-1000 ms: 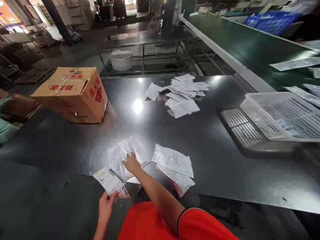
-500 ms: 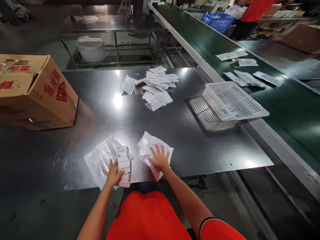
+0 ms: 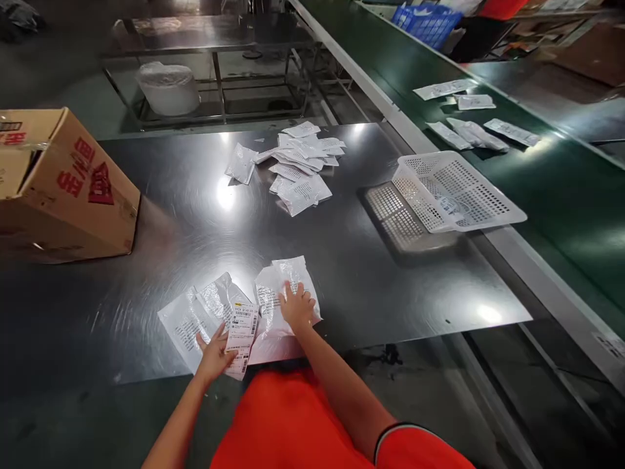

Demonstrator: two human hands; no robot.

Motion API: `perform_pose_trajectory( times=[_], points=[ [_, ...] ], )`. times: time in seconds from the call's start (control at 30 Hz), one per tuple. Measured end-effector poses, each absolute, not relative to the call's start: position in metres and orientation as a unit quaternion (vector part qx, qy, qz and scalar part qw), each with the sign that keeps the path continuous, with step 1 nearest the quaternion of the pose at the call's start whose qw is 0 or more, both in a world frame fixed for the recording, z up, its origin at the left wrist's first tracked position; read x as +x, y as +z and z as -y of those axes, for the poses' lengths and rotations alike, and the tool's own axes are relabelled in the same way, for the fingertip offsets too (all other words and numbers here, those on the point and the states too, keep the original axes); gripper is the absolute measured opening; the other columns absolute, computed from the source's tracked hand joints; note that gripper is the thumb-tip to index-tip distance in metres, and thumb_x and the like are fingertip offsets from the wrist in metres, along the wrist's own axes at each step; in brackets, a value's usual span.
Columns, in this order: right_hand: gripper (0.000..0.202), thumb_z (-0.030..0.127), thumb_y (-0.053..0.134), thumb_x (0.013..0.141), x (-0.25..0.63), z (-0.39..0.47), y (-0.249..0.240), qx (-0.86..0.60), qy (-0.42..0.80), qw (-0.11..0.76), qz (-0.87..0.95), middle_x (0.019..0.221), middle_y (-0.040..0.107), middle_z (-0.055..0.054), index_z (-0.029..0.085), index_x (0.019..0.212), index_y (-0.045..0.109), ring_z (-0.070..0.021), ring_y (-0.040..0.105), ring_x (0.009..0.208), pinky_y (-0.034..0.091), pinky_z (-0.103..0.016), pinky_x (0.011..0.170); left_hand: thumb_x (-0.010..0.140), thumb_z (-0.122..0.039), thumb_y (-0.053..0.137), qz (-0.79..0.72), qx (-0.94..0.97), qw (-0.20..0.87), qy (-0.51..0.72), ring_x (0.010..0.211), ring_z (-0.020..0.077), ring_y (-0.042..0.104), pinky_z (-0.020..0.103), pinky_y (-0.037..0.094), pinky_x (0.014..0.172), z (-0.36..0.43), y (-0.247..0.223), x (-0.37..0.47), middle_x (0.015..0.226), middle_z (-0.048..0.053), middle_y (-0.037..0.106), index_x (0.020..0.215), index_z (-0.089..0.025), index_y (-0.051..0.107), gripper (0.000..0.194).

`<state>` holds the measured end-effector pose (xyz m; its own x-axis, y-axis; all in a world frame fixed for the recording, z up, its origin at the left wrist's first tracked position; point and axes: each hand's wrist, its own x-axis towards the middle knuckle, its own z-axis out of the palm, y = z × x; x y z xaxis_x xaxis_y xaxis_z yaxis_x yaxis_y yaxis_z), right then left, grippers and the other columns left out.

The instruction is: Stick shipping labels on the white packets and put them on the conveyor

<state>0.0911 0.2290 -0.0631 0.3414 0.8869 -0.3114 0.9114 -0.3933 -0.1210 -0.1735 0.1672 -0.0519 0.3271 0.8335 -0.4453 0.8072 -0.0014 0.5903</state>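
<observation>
My left hand [image 3: 215,357] holds a strip of printed labels [image 3: 242,331] between thumb and fingers, over white plastic packets [image 3: 183,324] near the table's front edge. Just right of the labels, my right hand [image 3: 297,307] rests with bent fingers on another white packet [image 3: 297,268]. That packet lies partly over a second one [image 3: 266,294]. Whether the right fingers grip the plastic cannot be told. Farther back on the metal table [image 3: 195,228] is a loose pile of similar white packets [image 3: 303,163].
A cardboard box [image 3: 83,195] stands at the left. At the right, a white perforated basket [image 3: 459,192] straddles the table edge beside a green conveyor [image 3: 561,215] carrying several packets [image 3: 476,133]. A blue crate [image 3: 426,25] is beyond.
My right hand has moved slightly left, its fingers now more bent, and two overlapping packets show there. The left hand and labels have shifted slightly down. The whole view has turned a little.
</observation>
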Motion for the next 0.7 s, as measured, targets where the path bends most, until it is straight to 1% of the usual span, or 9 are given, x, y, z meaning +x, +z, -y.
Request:
perform_pose_trajectory(
  times=[0.1, 0.2, 0.23, 0.27, 0.33, 0.4, 0.5, 0.6, 0.7],
  points=[
    [0.07, 0.061, 0.042, 0.09, 0.13, -0.22, -0.065, 0.818, -0.121, 0.085, -0.555, 0.155, 0.027, -0.019, 0.023, 0.149, 0.035, -0.0418, 0.03, 0.135, 0.022, -0.063, 0.105, 0.085, -0.026, 0.055, -0.578, 0.688, 0.439, 0.0, 0.143, 0.0328, 0.031, 0.071, -0.019, 0.105, -0.185, -0.043, -0.177, 0.134, 0.005, 0.063, 0.11, -0.034, 0.071, 0.03],
    [0.083, 0.065, 0.039, 0.088, 0.146, -0.206, -0.07, 0.794, -0.079, 0.1, -0.595, 0.156, 0.017, -0.024, 0.008, 0.148, 0.032, -0.042, 0.015, 0.142, 0.016, -0.066, 0.107, 0.084, -0.024, 0.056, -0.586, 0.674, 0.45, 0.004, 0.142, 0.0321, 0.033, 0.07, -0.026, 0.101, -0.194, -0.036, -0.178, 0.134, 0.004, 0.063, 0.107, -0.035, 0.072, 0.03],
    [0.083, 0.064, 0.039, 0.089, 0.144, -0.205, -0.071, 0.765, -0.07, 0.091, -0.634, 0.157, 0.015, -0.024, 0.006, 0.148, 0.032, -0.0412, 0.012, 0.143, 0.014, -0.065, 0.108, 0.083, -0.023, 0.057, -0.585, 0.673, 0.452, 0.004, 0.142, 0.0315, 0.034, 0.068, -0.027, 0.1, -0.194, -0.034, -0.178, 0.131, 0.003, 0.065, 0.105, -0.035, 0.072, 0.03],
    [0.081, 0.063, 0.038, 0.089, 0.138, -0.207, -0.071, 0.722, -0.067, 0.077, -0.684, 0.158, 0.014, -0.022, 0.008, 0.149, 0.031, -0.0401, 0.01, 0.144, 0.011, -0.065, 0.109, 0.082, -0.022, 0.058, -0.583, 0.675, 0.453, 0.005, 0.142, 0.0308, 0.034, 0.067, -0.028, 0.101, -0.193, -0.033, -0.178, 0.128, 0.003, 0.067, 0.105, -0.035, 0.073, 0.03],
    [0.074, 0.061, 0.04, 0.09, 0.12, -0.219, -0.07, 0.618, -0.088, 0.053, -0.78, 0.16, 0.013, -0.013, 0.019, 0.15, 0.03, -0.0379, 0.007, 0.145, 0.008, -0.064, 0.111, 0.08, -0.02, 0.058, -0.577, 0.682, 0.449, 0.011, 0.142, 0.0297, 0.033, 0.066, -0.027, 0.104, -0.187, -0.028, -0.178, 0.121, 0.001, 0.072, 0.104, -0.035, 0.073, 0.031],
    [0.069, 0.059, 0.041, 0.09, 0.099, -0.239, -0.069, 0.551, -0.135, 0.055, -0.822, 0.161, 0.013, -0.007, 0.028, 0.15, 0.029, -0.038, 0.007, 0.145, 0.01, -0.065, 0.11, 0.08, -0.02, 0.058, -0.579, 0.687, 0.438, 0.018, 0.143, 0.0302, 0.032, 0.068, -0.022, 0.107, -0.179, -0.024, -0.175, 0.119, 0.0, 0.072, 0.102, -0.035, 0.073, 0.03],
    [0.066, 0.049, 0.043, 0.091, 0.075, -0.267, -0.068, 0.561, -0.173, 0.073, -0.806, 0.161, 0.012, -0.006, 0.028, 0.151, 0.026, -0.041, 0.004, 0.145, 0.017, -0.069, 0.106, 0.08, -0.023, 0.06, -0.586, 0.691, 0.422, 0.021, 0.145, 0.034, 0.024, 0.072, -0.012, 0.11, -0.169, -0.022, -0.165, 0.136, 0.002, 0.061, 0.101, -0.033, 0.074, 0.027],
    [0.061, 0.03, 0.043, 0.091, 0.065, -0.284, -0.067, 0.592, -0.166, 0.078, -0.785, 0.161, 0.012, -0.006, 0.026, 0.15, 0.029, -0.0423, 0.002, 0.144, 0.02, -0.071, 0.103, 0.079, -0.029, 0.062, -0.578, 0.7, 0.42, 0.02, 0.146, 0.0386, 0.018, 0.074, -0.006, 0.109, -0.165, -0.025, -0.153, 0.151, 0.002, 0.045, 0.101, -0.032, 0.075, 0.026],
    [0.061, 0.02, 0.04, 0.091, 0.06, -0.294, -0.063, 0.6, -0.162, 0.087, -0.779, 0.161, 0.012, -0.007, 0.025, 0.15, 0.03, -0.0448, 0.0, 0.143, 0.021, -0.073, 0.101, 0.081, -0.029, 0.059, -0.578, 0.697, 0.423, 0.024, 0.146, 0.0404, 0.018, 0.074, -0.006, 0.109, -0.163, -0.03, -0.15, 0.151, 0.004, 0.044, 0.104, -0.03, 0.074, 0.027]
  ],
)
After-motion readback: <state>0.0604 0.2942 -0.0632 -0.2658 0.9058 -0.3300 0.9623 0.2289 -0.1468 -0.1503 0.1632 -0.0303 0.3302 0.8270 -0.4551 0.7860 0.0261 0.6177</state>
